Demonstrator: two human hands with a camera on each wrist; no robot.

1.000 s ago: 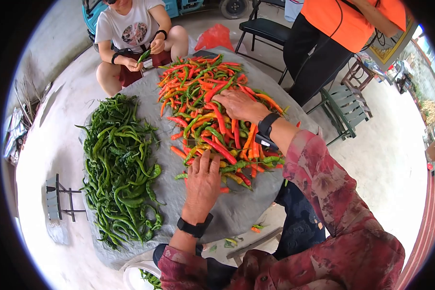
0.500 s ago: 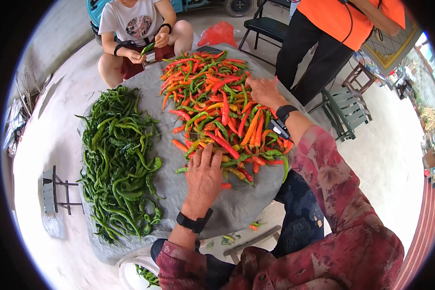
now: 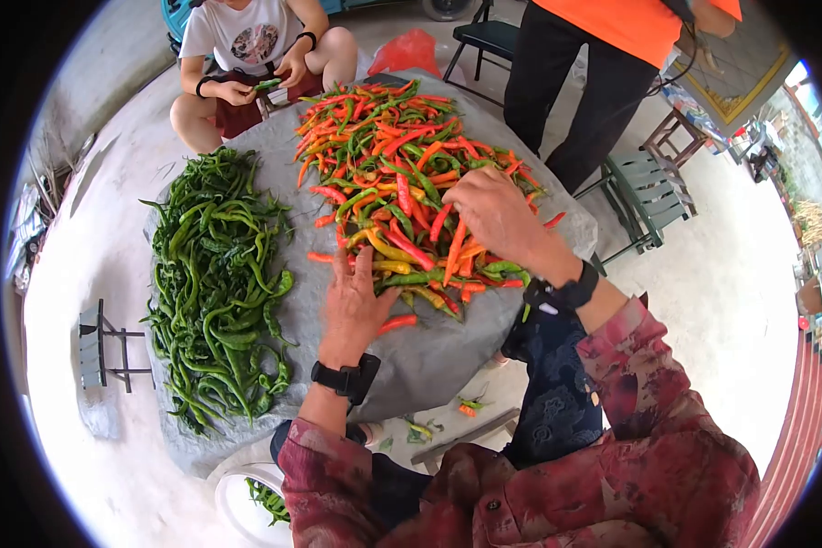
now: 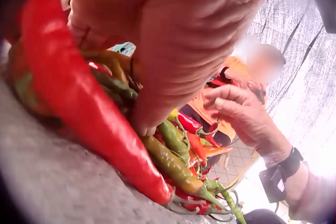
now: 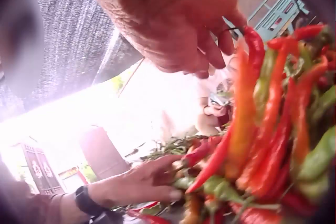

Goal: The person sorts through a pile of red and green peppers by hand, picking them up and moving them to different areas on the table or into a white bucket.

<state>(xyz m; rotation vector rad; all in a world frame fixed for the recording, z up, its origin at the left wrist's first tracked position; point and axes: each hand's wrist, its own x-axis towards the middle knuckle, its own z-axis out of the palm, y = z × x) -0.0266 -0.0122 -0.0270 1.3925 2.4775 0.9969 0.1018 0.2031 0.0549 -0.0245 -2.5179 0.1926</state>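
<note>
A heap of red, orange, yellow and green peppers (image 3: 374,146) lies on a grey sheet (image 3: 420,374). At its near edge my left hand (image 3: 352,306) rests with fingers spread on the peppers; in the left wrist view a fingertip touches an olive-green pepper (image 4: 173,166) beside a large red one (image 4: 94,111). My right hand (image 3: 502,219) is over the heap's right part, fingers bent. The right wrist view shows that hand (image 5: 178,24) pinching the stem end of a red pepper (image 5: 255,50), with other peppers hanging or lying close by.
A long pile of green peppers (image 3: 219,283) covers the sheet's left side. A white bucket (image 3: 237,511) with green peppers stands below the near edge. Across from me a seated person (image 3: 251,55) holds a green pepper; someone in orange (image 3: 603,55) stands at the right back.
My right hand has come back from the heap's far right toward me, its fingers now bent around a pepper's stem end. My left hand has shifted slightly left, its fingers more spread.
</note>
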